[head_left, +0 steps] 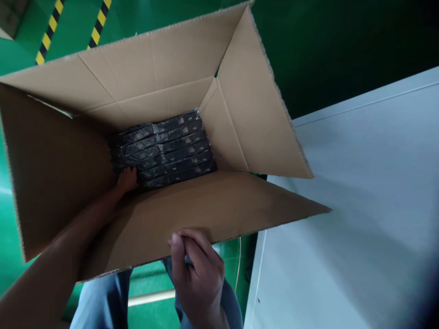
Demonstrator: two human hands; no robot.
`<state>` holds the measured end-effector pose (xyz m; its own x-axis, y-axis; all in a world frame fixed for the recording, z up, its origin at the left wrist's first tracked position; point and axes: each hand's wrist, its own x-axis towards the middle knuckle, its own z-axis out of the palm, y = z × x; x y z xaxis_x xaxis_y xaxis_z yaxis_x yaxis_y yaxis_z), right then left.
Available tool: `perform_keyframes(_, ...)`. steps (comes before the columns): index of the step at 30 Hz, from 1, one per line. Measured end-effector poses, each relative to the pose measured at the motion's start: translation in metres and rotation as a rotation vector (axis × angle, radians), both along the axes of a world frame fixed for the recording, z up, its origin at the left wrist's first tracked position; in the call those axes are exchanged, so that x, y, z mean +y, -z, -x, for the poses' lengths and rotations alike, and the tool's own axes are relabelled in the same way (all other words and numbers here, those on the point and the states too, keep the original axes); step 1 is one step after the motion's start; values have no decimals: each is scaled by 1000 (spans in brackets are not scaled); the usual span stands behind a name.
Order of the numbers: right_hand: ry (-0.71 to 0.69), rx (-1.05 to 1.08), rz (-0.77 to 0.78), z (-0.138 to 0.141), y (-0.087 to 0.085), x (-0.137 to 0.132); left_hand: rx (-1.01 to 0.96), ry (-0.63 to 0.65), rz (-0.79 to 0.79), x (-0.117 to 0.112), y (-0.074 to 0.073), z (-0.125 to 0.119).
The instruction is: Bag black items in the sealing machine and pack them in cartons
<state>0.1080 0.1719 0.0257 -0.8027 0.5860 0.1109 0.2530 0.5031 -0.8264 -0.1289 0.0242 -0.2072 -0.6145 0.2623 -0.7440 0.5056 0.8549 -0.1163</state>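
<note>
A large open cardboard box [236,123] stands before me with its flaps raised. At its bottom lie several flat black packs in shiny clear film [181,141], set side by side in two columns. My left hand [128,179] reaches deep inside and touches the packs at the near left, its fingers lying over them and slightly bent. My right hand [199,274] is at the edge of the near flap [192,214], fingers curled and thumb against the index finger. Whether it pinches the flap edge or something small is hidden.
A pale grey-white surface [343,256] with a raised rim lies to the right of the box. Yellow-and-black striped tape [51,29] marks the green floor [77,27] at the upper left. Part of another box [10,16] shows in the far left corner. My legs [103,301] are below the near flap.
</note>
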Motion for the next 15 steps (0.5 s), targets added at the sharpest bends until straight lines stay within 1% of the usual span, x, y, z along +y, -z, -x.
perform_keyframes(5,-4,30,12,0,3,0,-26,29,-20,-3,4,4)
perform_keyframes(8,-11,30,19,0,2,0,-66,61,-52,-9,1,3)
perform_keyframes(12,-12,36,23,0,3,-1,-117,83,-87,-12,-13,1)
perform_keyframes(15,-2,26,6,0,6,-2,-137,76,-154,-7,-32,1)
